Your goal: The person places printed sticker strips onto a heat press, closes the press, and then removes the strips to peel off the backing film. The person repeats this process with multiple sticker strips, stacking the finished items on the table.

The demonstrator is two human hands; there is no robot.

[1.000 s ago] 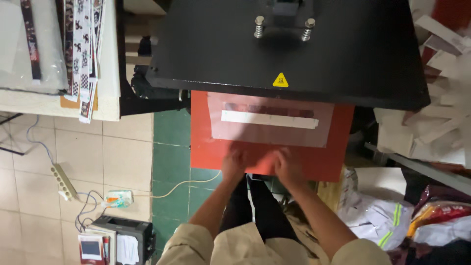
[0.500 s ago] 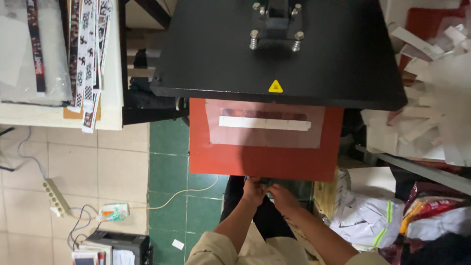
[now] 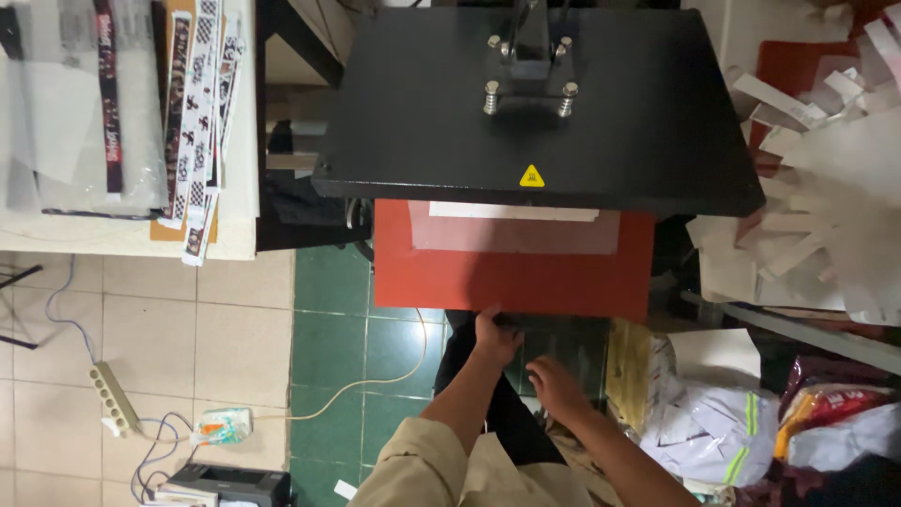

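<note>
- The red pad (image 3: 511,277) of the heat press lies flat under the raised black platen (image 3: 535,103); its front half juts out toward the person, its back half sits in the platen's shadow.
- On the pad lies a pale sheet (image 3: 516,235) with a white strip (image 3: 511,212) along its far edge, partly tucked under the platen.
- The left hand (image 3: 495,335) is at the pad's front edge, near the middle; its fingers curl up against or under that edge. Whether they actually grip it I cannot tell.
- The right hand (image 3: 554,385) hangs lower, well clear of the pad, above the dark lap; its fingers look loosely bent and hold nothing that I can make out.
- Step in hand, as I judge it: positioning the loaded pad under the platen, with the sheet and strip already laid.
- The next move would call for a straight, level shift of the pad, so the sheet and strip do not slide or crease, and for both hands to be clear of the platen's underside.
- Further out: a counter (image 3: 131,239) on the left carries printed ribbons (image 3: 197,141) that hang over its edge.
- On the right, a heap of white paper strips (image 3: 826,188); below it, plastic bags (image 3: 713,422).
- On the tiled floor (image 3: 235,329), a power strip (image 3: 113,399) and loose cable.
</note>
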